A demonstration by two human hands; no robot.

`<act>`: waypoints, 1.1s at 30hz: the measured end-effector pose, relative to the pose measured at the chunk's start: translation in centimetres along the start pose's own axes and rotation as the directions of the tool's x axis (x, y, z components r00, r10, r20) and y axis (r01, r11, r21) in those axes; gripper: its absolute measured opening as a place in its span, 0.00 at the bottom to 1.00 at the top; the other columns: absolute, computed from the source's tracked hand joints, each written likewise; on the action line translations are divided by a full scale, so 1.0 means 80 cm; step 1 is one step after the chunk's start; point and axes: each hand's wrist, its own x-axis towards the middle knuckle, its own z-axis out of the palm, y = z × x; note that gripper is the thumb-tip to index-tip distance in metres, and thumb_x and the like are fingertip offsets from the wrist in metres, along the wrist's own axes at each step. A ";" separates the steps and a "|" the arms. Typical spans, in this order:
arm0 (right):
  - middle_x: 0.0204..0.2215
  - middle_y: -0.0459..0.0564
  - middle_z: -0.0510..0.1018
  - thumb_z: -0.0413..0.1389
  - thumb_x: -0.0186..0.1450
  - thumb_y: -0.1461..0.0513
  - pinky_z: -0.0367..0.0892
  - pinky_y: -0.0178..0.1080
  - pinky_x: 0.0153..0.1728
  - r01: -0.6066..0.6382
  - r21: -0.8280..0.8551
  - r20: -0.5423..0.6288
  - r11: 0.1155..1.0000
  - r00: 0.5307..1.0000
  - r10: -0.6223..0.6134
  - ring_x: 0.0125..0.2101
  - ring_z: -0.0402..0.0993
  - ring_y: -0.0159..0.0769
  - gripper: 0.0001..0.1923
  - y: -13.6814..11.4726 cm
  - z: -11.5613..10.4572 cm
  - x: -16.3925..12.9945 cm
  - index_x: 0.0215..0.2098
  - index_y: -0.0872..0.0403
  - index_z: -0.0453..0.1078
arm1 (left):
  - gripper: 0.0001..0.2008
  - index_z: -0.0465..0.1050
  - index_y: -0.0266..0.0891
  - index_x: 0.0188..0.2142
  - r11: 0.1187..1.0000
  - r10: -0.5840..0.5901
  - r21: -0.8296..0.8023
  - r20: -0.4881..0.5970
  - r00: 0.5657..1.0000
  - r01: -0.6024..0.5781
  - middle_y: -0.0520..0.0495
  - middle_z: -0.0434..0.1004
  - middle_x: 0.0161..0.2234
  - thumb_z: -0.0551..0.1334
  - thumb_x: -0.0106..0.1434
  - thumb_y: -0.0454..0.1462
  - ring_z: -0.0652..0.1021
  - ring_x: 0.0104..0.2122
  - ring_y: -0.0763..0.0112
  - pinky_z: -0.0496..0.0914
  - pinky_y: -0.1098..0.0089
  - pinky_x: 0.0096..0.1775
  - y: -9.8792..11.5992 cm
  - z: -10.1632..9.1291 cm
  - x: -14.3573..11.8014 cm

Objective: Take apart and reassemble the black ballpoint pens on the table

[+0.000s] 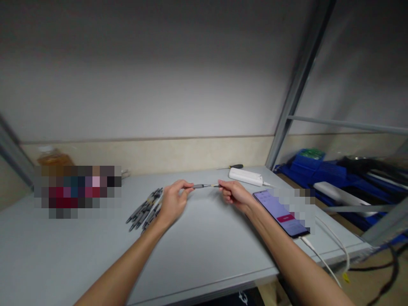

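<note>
Between my two hands, above the middle of the grey table [210, 238], a slim grey-and-black pen [199, 186] lies level. My left hand [175, 199] pinches its left end between thumb and fingertips. The right end is pinched by my right hand [234, 194], the other fingers curled in. A thin, pale section shows in the pen's middle; whether its parts are joined there I cannot tell. Beside my left wrist lies a pile of several similar grey pens [145, 212], partly hidden by that hand.
Right of my right arm lies a phone [277, 212] with a white cable [314, 250]. Behind it are a white power bank [245, 176] and a screwdriver [236, 166]. A bottle of amber liquid [54, 158] stands at the back left. A metal post [296, 89] rises at the right.
</note>
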 end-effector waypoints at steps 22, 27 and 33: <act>0.23 0.50 0.76 0.61 0.54 0.55 0.66 0.31 0.23 0.318 0.105 -0.266 0.942 0.922 -0.281 0.24 0.71 0.31 0.13 -0.006 0.006 0.001 0.25 0.58 0.69 | 0.10 0.69 0.38 0.40 0.840 0.421 0.194 0.357 0.834 -0.507 0.46 0.77 0.34 0.60 0.60 0.40 0.74 0.35 0.68 0.69 0.67 0.39 0.014 0.006 -0.009; 0.18 0.41 0.68 0.55 0.59 0.56 0.64 0.31 0.21 0.288 0.424 -0.157 0.859 0.957 -0.243 0.18 0.65 0.27 0.10 -0.010 -0.001 0.002 0.35 0.54 0.68 | 0.13 0.69 0.38 0.42 0.900 0.268 0.231 0.372 0.889 -0.369 0.48 0.75 0.30 0.58 0.60 0.42 0.74 0.33 0.69 0.68 0.69 0.39 0.012 0.008 -0.013; 0.11 0.38 0.52 0.48 0.61 0.50 0.46 0.27 0.10 0.092 0.599 0.141 0.795 0.966 -0.218 0.12 0.46 0.24 0.19 -0.012 -0.016 -0.003 0.19 0.54 0.59 | 0.11 0.72 0.39 0.36 0.908 0.169 0.295 0.388 0.906 -0.296 0.49 0.73 0.26 0.54 0.63 0.41 0.73 0.30 0.70 0.66 0.70 0.37 0.001 0.008 -0.009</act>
